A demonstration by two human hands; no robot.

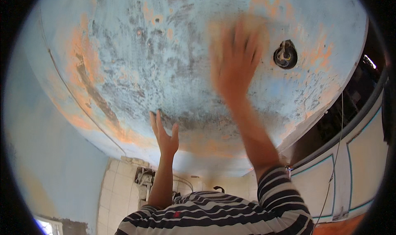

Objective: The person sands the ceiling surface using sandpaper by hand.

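Note:
In front of me is a wall [177,66] with worn light-blue paint, orange patches and dark scuffs. My right hand [238,57] is raised against it, smeared by motion. Its fingers lie stretched over a flat tan sheet [264,31], which looks like sandpaper, pressed on the wall. The sheet's edges are blurred. Lower and to the left, my left hand [166,138] is open, its fingers spread and pointing up. It holds nothing, and I cannot tell whether its fingertips touch the wall.
Right of my right hand, a round hole [285,55] in the wall shows loose wires. A thin cable [62,79] runs down the wall's left side. A pale panelled door [365,152] stands at the right. Pipes [145,179] show in a broken patch of pale tiles [119,185].

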